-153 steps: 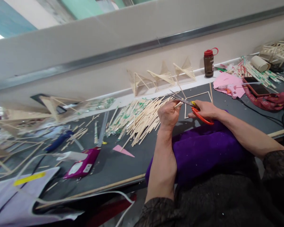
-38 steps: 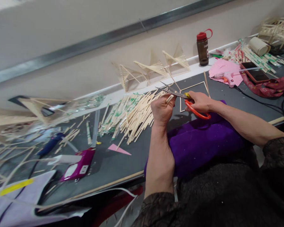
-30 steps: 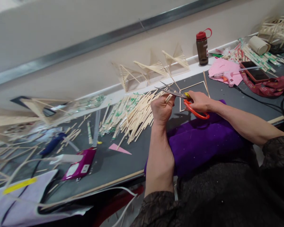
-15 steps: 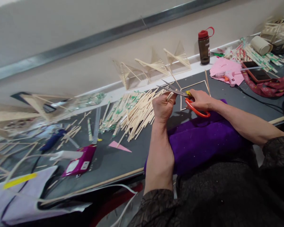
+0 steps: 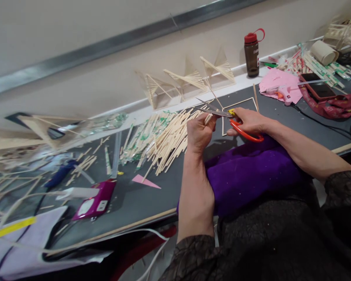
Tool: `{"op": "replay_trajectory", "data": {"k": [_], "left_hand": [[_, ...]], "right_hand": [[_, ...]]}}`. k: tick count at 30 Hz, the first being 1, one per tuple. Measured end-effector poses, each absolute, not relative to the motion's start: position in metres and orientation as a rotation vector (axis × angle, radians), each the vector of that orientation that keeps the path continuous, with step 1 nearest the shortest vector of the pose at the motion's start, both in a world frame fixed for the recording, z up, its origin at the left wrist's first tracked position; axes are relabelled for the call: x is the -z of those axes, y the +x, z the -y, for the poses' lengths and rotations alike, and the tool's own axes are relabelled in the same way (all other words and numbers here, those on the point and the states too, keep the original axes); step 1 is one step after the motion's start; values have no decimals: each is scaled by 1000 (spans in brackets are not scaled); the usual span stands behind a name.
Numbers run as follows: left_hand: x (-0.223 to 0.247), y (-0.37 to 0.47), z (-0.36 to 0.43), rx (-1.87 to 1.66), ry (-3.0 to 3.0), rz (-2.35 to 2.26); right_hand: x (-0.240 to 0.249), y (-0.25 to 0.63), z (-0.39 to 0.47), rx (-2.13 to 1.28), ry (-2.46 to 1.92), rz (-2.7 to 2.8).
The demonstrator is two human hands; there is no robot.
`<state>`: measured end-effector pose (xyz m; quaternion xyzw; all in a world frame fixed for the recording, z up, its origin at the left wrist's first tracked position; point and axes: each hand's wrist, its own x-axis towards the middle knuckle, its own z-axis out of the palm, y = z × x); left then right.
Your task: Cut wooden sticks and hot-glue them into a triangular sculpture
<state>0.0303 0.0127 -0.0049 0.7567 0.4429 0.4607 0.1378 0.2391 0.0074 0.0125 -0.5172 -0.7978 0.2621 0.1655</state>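
My left hand (image 5: 201, 132) is closed around a small bundle of wooden sticks (image 5: 208, 118), whose ends show beside the thumb. My right hand (image 5: 247, 121) grips scissors (image 5: 245, 134) with red and yellow handles. The scissor blades are parted and point left, over the top of my left fist by the sticks. Behind my hands a thin square stick frame (image 5: 239, 104) lies on the dark table. A large pile of loose sticks (image 5: 171, 144) is left of my left hand. Purple cloth (image 5: 251, 175) lies beneath my forearms.
Twisted stick models (image 5: 190, 80) stand along the wall, near a brown bottle (image 5: 252, 56). On the right are a pink glue gun (image 5: 285, 95) and a phone (image 5: 318, 88). A blue glue gun (image 5: 60, 173), a magenta pack (image 5: 96, 201) and a pink paper triangle (image 5: 146, 182) lie left.
The view has shifted slightly, so the table items appear a little further left. The scissor handles have swung slightly to the right, and the blades remain apart over my left fist.
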Motion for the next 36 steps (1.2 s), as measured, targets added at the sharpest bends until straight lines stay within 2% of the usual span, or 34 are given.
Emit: {"op": "replay_trajectory", "data": {"k": [13, 36], "left_hand": [[5, 32, -10, -1322, 2027, -1276], [14, 29, -23, -1251, 2104, -1451]], "right_hand": [[-10, 236, -7, -764, -1420, 2256], [2, 228, -16, -698, -1541, 2212]]}}
